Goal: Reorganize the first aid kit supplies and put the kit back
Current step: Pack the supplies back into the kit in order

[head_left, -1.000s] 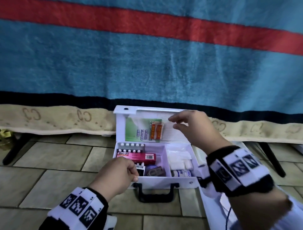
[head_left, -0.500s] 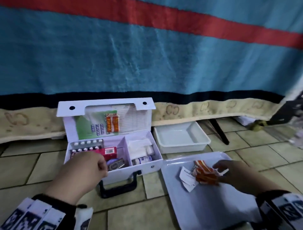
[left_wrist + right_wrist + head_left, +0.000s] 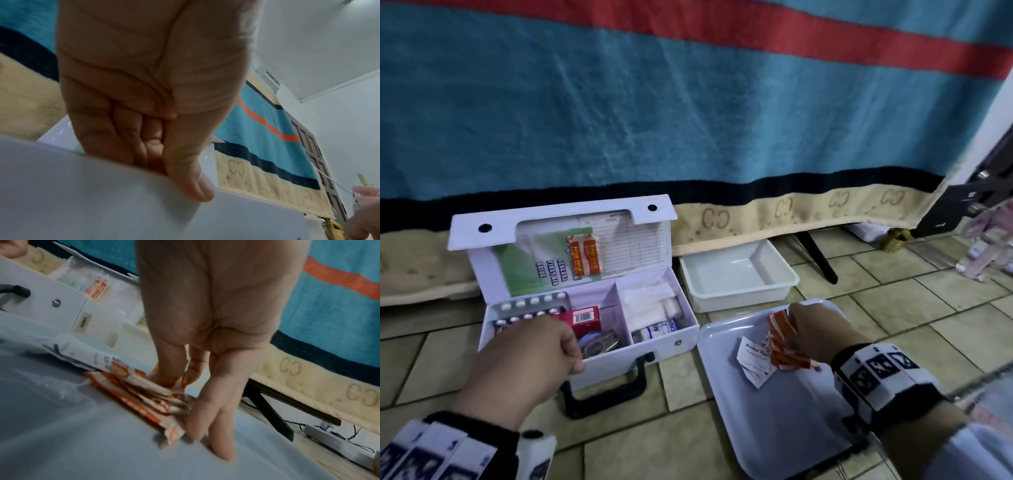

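While the left hand (image 3: 527, 356) grips the front wall of the white plastic first aid kit box (image 3: 674, 346), thumb outside and fingers hooked over the rim inside, the right hand (image 3: 815, 330) has come away from the raised lid, where it was 1 second ago, and now reaches onto the flat grey-white plastic tray (image 3: 774, 421) to the right of the box. Half a second ago it was already at the pile; now its thumb and fingers pinch the bundle of orange-and-white plaster strips (image 3: 782, 346), the outer fingers straight with their tips on the tray in the right wrist view. My reading is that a pair of strips has been tucked into the lid and the next bundle is being gathered, so sorting goes on and closing and returning the kit is some way off.

The kit stands open on the tiled floor against the hanging blue blanket, lid upright, black handle (image 3: 606, 394) toward the person. In the lid, a green leaflet (image 3: 534, 263) reads roughly "GENERAL FIRST AID GUIDE", beside 2 orange plaster strips (image 3: 585, 262) whose print is too small to read and a ruled white form (image 3: 633, 243) with an illegible heading. The left compartment holds pill blister packs (image 3: 530, 306) and a red carton with a barcode (image 3: 583, 318); the right holds white gauze (image 3: 647, 303) and a roll marked "CREPE" in part (image 3: 657, 332). On the tray, white sachets (image 3: 755, 359) read "Alcohol Pad". An empty-looking white tub (image 3: 739, 274) sits behind the tray.
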`<state>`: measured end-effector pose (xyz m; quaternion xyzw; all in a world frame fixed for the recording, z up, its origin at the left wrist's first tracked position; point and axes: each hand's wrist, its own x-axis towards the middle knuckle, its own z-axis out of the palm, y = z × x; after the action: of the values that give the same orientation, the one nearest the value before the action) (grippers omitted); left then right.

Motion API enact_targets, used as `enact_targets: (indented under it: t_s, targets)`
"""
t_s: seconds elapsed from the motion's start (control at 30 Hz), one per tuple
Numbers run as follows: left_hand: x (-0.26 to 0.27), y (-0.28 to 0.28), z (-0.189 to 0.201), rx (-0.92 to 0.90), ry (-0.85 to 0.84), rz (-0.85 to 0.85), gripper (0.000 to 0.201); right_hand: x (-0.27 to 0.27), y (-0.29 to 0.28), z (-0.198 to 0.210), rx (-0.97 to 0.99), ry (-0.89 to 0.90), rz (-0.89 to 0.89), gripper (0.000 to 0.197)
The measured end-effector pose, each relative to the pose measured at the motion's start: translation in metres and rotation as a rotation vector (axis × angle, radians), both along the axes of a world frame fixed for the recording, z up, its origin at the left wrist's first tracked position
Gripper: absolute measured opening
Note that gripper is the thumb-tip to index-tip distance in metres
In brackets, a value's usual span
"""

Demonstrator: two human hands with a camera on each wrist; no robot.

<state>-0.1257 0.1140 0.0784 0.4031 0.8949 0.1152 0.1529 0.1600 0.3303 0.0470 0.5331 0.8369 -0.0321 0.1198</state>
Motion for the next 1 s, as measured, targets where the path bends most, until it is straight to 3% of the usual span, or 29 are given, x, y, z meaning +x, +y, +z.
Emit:
enact_targets:
  t_s: [0.13,0.23,0.3,0.43,0.53,0.6,0.67,0.83,1.0]
  targets:
    - [-0.001,-0.001,0.0,-0.003,-0.037,0.01,0.022,0.002,0.0,0.005,-0.024,0.095,-0.02,0.013]
    - [-0.003,0.001,0.0,-0.008,-0.029,0.0,0.02,0.005,-0.001,0.017,-0.161,0.18,-0.101,0.005]
    - [-0.002,0.001,0.0,-0.019,-0.025,-0.002,0.019,0.009,-0.001,0.028,-0.212,0.248,-0.126,0.014]
    - [-0.001,0.001,-0.002,-0.026,-0.002,0.008,0.022,-0.015,-0.016,0.065,-0.064,0.527,-0.01,0.03]
    - [0.002,0.0,-0.002,-0.02,0.044,0.005,0.022,-0.065,-0.038,0.079,-0.488,0.905,0.179,0.023]
    - [0.004,-0.001,-0.003,-0.008,0.084,0.0,0.02,-0.1,-0.048,0.073,-0.657,0.955,0.287,0.02]
    - [0.004,-0.001,-0.004,-0.009,0.102,0.003,0.015,-0.134,-0.051,0.059,-0.703,0.915,0.334,0.02]
    - [0.0,0.001,-0.008,-0.024,0.066,0.023,0.01,-0.189,-0.041,0.049,-0.561,0.909,0.361,0.008]
    - [-0.001,0.003,-0.014,-0.054,0.076,0.047,0.02,-0.219,-0.027,0.08,-0.295,1.294,0.371,0.023]
